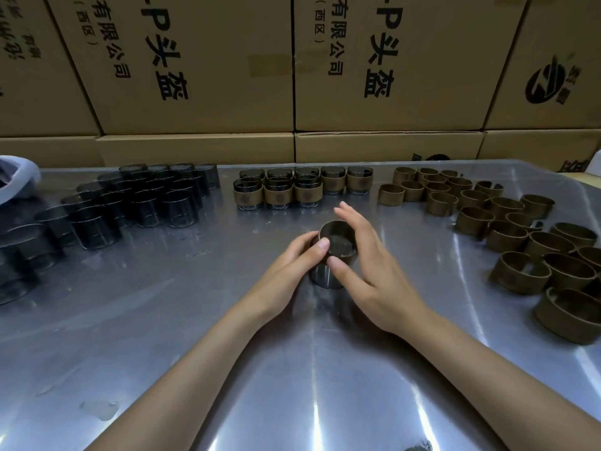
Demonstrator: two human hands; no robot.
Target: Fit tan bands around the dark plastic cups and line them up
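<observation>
A worker seated at a steel table (162, 320) fits a tan band (338, 232) over a dark plastic cup (327, 276) that stands upright at the centre of the bench, its long axis vertical and its mouth facing up. The left hand (289, 265) wraps the cup's near-left side, thumb pressed on the rim where the band sits. The right hand (367, 265) comes in from the right, thumb against the front of the band, its other fingers spread and loosely arched over the far side. The band appears seated only around the top of the cup, with bare dark wall showing beneath, so the step looks unfinished: it likely needs to be pushed straight down along the cup's axis. Both hands are equally near. Beyond the hands, directly ahead, stand the finished cups (304, 190) in two short rows, the front row with room on its right end, the probable resting place for this one. Unbanded cups (136, 203) cluster to the left, loose bands (507, 219) lie scattered to the right, and printed cardboard cartons (390, 60) are stacked behind the table
</observation>
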